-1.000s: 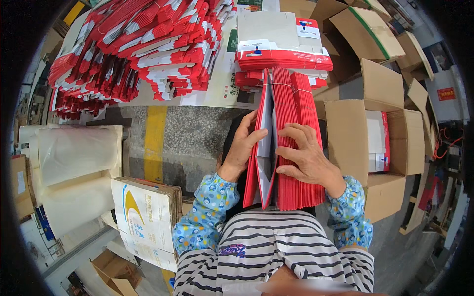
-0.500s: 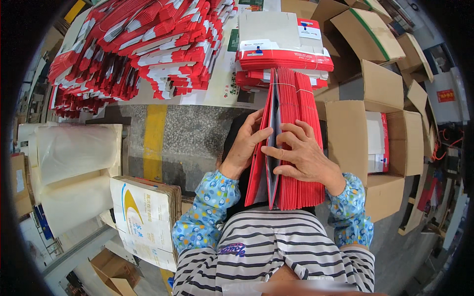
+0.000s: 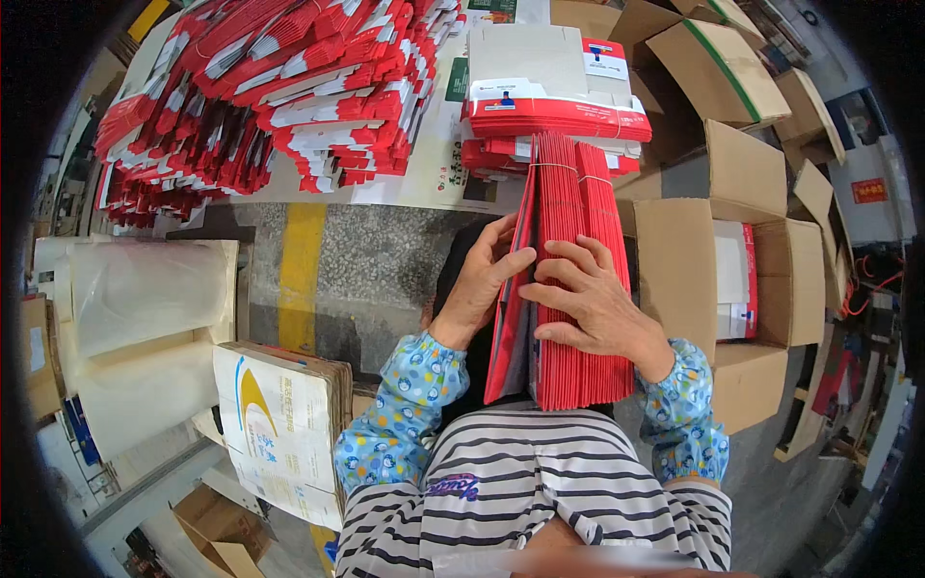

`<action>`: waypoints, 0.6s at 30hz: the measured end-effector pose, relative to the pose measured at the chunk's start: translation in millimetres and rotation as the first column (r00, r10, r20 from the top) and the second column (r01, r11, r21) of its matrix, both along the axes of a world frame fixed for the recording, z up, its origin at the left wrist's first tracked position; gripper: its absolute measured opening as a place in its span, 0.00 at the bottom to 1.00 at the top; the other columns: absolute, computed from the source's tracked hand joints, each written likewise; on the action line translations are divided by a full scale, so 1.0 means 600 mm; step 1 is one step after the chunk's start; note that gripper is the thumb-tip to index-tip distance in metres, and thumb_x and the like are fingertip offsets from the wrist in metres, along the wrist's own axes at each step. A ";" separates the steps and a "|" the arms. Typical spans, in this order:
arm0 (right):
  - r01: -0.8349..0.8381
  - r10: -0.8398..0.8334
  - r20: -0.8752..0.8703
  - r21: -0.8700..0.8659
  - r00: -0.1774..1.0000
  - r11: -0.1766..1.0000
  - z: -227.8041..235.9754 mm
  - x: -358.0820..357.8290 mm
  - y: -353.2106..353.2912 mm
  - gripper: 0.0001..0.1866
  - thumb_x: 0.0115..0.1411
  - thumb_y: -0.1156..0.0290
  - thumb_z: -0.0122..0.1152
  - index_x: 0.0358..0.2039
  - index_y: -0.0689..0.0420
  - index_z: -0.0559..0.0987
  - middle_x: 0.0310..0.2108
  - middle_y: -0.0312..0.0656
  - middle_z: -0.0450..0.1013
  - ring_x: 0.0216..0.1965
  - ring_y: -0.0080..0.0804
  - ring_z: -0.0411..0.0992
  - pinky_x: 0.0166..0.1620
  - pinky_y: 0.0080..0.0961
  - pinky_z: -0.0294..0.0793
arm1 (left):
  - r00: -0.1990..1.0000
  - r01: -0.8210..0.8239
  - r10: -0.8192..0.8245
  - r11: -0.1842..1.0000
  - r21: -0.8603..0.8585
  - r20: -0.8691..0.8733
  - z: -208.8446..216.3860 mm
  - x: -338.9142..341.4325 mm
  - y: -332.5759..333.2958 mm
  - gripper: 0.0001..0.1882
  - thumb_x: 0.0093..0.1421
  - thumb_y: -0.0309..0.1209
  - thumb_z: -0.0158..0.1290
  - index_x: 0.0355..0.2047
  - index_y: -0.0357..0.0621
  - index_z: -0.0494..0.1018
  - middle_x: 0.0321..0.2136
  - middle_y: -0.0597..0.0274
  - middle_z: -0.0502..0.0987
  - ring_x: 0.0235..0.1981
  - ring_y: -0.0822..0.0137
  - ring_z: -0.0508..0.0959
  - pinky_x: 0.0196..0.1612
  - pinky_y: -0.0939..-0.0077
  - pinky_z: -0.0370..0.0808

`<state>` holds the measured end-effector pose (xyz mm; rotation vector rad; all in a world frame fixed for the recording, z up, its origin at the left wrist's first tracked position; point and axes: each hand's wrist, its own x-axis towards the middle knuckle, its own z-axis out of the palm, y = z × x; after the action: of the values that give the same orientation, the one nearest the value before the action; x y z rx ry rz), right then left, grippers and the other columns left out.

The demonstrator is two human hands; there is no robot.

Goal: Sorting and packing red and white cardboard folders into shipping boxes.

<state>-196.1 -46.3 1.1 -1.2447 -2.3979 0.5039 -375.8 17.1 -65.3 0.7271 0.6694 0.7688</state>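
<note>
- A bundle of red folded cartons is supported upright on the lap, before the desk.
- The leftmost carton, tilted slightly away from the rest, is gripped at its upper edge between the thumb and fingers of the left hand.
- The right hand is laid partly open, fingers spread, across the bundle's upper edges.
- An open cardboard box is placed to the right.

We see a white shirt with dark stripes, a small purple embroidered mark at left, and dark legwear farther off. Blue oversleeves, gathered at the wrists, carry cartoon figures and yellow dots. Left hand and right hand are bare.
</note>
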 end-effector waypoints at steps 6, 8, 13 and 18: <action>-0.004 0.004 0.003 -0.009 1.000 1.000 0.005 0.000 -0.004 0.22 0.57 0.49 0.60 0.45 0.49 0.80 0.46 0.41 0.67 0.60 0.45 0.59 0.62 0.52 0.50 | 1.000 -0.001 0.001 1.000 -0.008 0.004 -0.003 0.001 -0.003 0.33 0.59 0.33 0.58 0.62 0.37 0.58 0.53 0.55 0.68 0.54 0.66 0.69 0.57 0.71 0.68; -0.001 0.001 -0.005 -0.024 1.000 1.000 0.004 0.003 -0.006 0.22 0.57 0.49 0.60 0.45 0.49 0.80 0.46 0.41 0.67 0.60 0.46 0.58 0.63 0.52 0.49 | 1.000 -0.008 0.008 1.000 -0.003 -0.003 -0.009 -0.006 -0.001 0.32 0.60 0.33 0.57 0.62 0.37 0.59 0.53 0.55 0.68 0.54 0.66 0.69 0.57 0.71 0.67; 0.010 -0.010 -0.010 -0.030 1.000 0.999 0.004 0.003 -0.005 0.22 0.56 0.50 0.61 0.45 0.51 0.80 0.48 0.43 0.67 0.59 0.47 0.59 0.62 0.50 0.51 | 0.992 -0.045 0.054 0.996 0.077 -0.118 -0.025 -0.011 0.003 0.30 0.62 0.32 0.53 0.64 0.42 0.58 0.56 0.54 0.66 0.55 0.65 0.68 0.57 0.71 0.66; 0.357 -0.339 -0.466 -0.051 0.818 0.933 -0.021 0.015 -0.010 0.16 0.58 0.60 0.61 0.41 0.58 0.78 0.50 0.48 0.67 0.57 0.50 0.63 0.58 0.45 0.61 | 0.851 0.146 0.339 0.583 0.800 -0.402 0.013 0.021 0.010 0.28 0.63 0.33 0.52 0.64 0.51 0.61 0.60 0.47 0.59 0.61 0.53 0.60 0.63 0.62 0.58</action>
<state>-186.9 -52.1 -11.7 -1.3265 -1.7215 0.5630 -363.5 23.1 -57.7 1.8329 0.8451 1.0046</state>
